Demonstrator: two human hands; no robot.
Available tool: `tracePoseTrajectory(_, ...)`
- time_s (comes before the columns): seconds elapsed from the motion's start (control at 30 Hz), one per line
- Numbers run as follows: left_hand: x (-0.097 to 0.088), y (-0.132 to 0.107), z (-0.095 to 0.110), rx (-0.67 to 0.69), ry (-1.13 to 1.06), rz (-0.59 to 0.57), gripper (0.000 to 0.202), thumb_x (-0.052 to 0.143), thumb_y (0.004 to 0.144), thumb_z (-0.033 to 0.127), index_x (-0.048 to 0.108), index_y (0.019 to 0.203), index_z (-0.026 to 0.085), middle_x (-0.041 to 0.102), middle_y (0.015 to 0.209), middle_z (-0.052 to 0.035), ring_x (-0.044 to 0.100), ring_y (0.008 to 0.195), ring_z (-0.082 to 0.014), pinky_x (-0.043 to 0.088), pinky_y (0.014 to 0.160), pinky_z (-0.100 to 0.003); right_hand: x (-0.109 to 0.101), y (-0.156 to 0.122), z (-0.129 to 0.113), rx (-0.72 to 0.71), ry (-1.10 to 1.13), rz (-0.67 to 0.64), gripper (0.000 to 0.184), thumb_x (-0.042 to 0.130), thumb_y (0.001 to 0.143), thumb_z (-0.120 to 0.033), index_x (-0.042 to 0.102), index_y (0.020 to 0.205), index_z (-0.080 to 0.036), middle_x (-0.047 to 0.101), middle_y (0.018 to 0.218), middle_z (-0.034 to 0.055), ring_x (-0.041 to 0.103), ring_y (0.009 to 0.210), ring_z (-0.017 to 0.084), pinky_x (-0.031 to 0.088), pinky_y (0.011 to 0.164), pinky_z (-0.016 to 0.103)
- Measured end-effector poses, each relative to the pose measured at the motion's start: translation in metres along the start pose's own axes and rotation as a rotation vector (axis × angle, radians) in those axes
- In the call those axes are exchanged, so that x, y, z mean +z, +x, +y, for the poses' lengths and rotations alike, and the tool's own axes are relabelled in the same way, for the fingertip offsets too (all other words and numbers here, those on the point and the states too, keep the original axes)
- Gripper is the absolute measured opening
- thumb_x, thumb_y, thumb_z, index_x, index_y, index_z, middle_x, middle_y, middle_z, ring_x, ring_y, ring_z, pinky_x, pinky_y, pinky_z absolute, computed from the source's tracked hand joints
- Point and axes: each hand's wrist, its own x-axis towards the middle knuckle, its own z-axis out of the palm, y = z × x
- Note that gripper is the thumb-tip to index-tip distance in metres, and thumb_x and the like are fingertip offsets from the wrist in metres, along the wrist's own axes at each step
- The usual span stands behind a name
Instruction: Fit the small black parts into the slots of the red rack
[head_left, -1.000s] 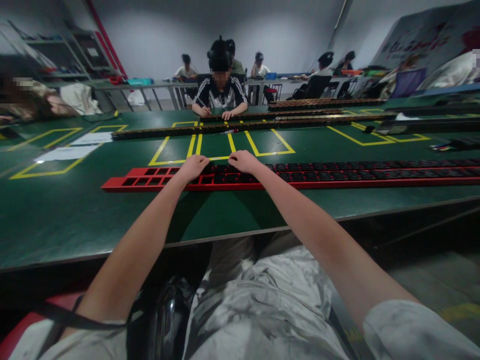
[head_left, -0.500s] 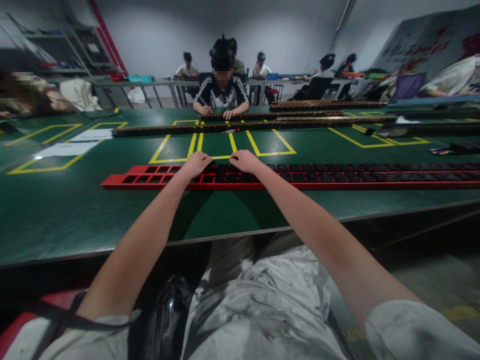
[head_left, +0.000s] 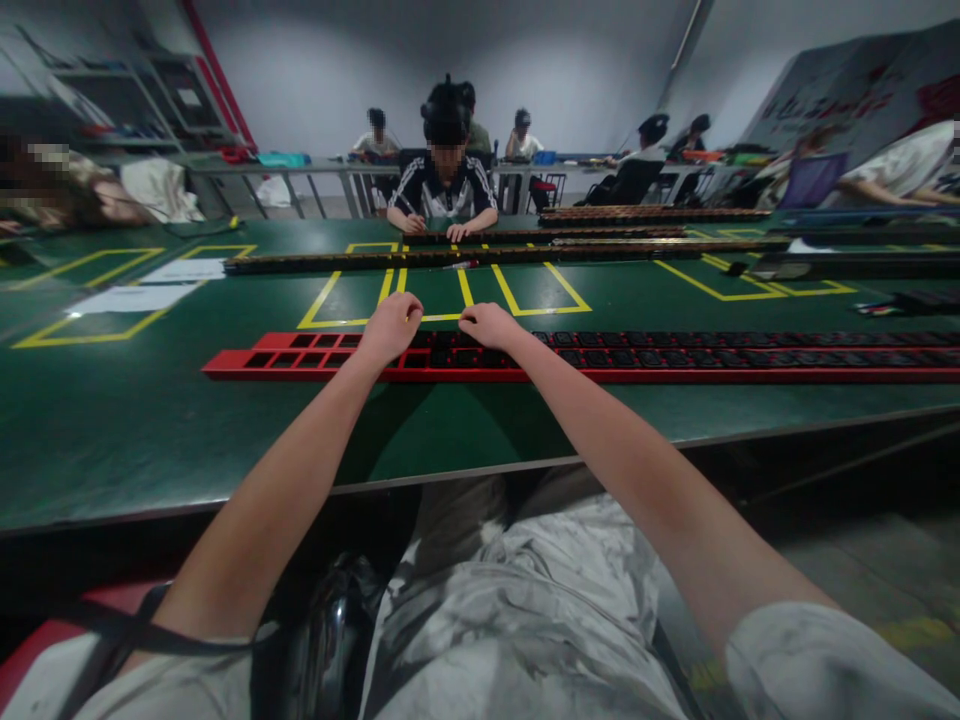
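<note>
A long red strip (head_left: 645, 362) with two rows of rectangular slots lies across the green table (head_left: 112, 440) in front of me. Black inserts fill the slots from the middle to the right; the slots at the left end (head_left: 292, 358) are bare. My left hand (head_left: 391, 328) is raised a little over the strip with its fingers curled down, and I cannot see what they pinch. My right hand (head_left: 487, 325) rests on the strip with its fingers bent over the black inserts.
More long dark strips (head_left: 480, 252) lie further back on the table among yellow floor-tape rectangles (head_left: 442, 290). A person in a black and white top (head_left: 444, 190) sits opposite. White papers (head_left: 142, 296) lie at the left. Other people sit at tables behind.
My left hand has lifted slightly off the strip and its wrist has tilted up. My right hand has stayed in place.
</note>
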Motion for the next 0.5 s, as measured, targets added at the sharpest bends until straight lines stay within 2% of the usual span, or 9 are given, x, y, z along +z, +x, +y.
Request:
tracePoseTrajectory(0.13, 0.0, 0.006, 0.001, -0.001, -0.006, 0.022, 0.019, 0.041, 0.089, 0.019, 0.06, 0.089, 0.02, 0.066, 0.098, -0.0099, 0.058, 0.098, -0.023, 0.045, 0.093, -0.038, 0.0, 0.0, -0.001, 0.01, -0.004, 0.003, 0.03, 0.049, 0.095, -0.029, 0.074, 0.103, -0.015, 0.073, 0.105, 0.0123, 0.065, 0.093, 0.023, 0.045, 0.081, 0.03)
tracePoseTrajectory(0.23, 0.009, 0.011, 0.001, -0.087, 0.012, -0.003, 0.023, 0.036, 0.091, 0.02, 0.058, 0.097, 0.019, 0.064, 0.107, -0.0131, 0.057, 0.105, -0.0263, 0.044, 0.095, -0.043, 0.0, 0.0, -0.001, 0.005, -0.001, 0.002, 0.029, 0.049, 0.094, -0.028, 0.074, 0.102, -0.015, 0.073, 0.104, 0.0118, 0.065, 0.093, 0.023, 0.045, 0.081, 0.03)
tracePoseTrajectory(0.4, 0.026, 0.01, 0.003, -0.236, 0.123, -0.287, 0.028, 0.036, 0.093, 0.03, 0.055, 0.109, 0.019, 0.059, 0.122, -0.0199, 0.053, 0.116, -0.0371, 0.04, 0.094, -0.058, 0.0, -0.001, -0.002, -0.008, 0.017, 0.027, 0.029, 0.05, 0.094, -0.028, 0.075, 0.099, -0.015, 0.073, 0.103, 0.0121, 0.065, 0.093, 0.024, 0.046, 0.083, 0.032)
tracePoseTrajectory(0.5, 0.026, 0.008, 0.003, -0.274, 0.13, -0.329, 0.031, 0.033, 0.093, 0.035, 0.054, 0.111, 0.02, 0.057, 0.127, -0.0206, 0.05, 0.12, -0.0387, 0.038, 0.097, -0.061, -0.002, -0.003, -0.003, -0.001, 0.031, 0.026, 0.029, 0.05, 0.094, -0.029, 0.075, 0.1, -0.015, 0.073, 0.103, 0.0119, 0.065, 0.093, 0.024, 0.046, 0.083, 0.032)
